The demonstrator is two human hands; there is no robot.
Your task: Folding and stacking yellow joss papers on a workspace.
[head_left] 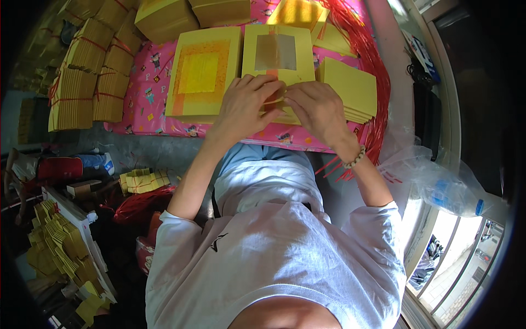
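Observation:
At the near edge of a thick yellow paper stack (304,41) with a silver square on top, both my hands work close together. My right hand (318,101) pinches a thin yellow paper strip (275,101) between thumb and fingertips; whether it is a loose strip or a folded sheet edge I cannot tell. My left hand (245,107) has its fingers bent over the stack's left corner, thumb below, around the same paper. Left of it stands a stack with a gold square (197,74). Beside my right hand lies a plain yellow paper stack (350,88).
A pink patterned cloth (148,93) covers the table. Red strings (378,93) hang down its right side. Tied paper bundles (74,98) pile up at the left, with more bundles (60,236) below. A plastic bag (449,189) lies by the barred window at right.

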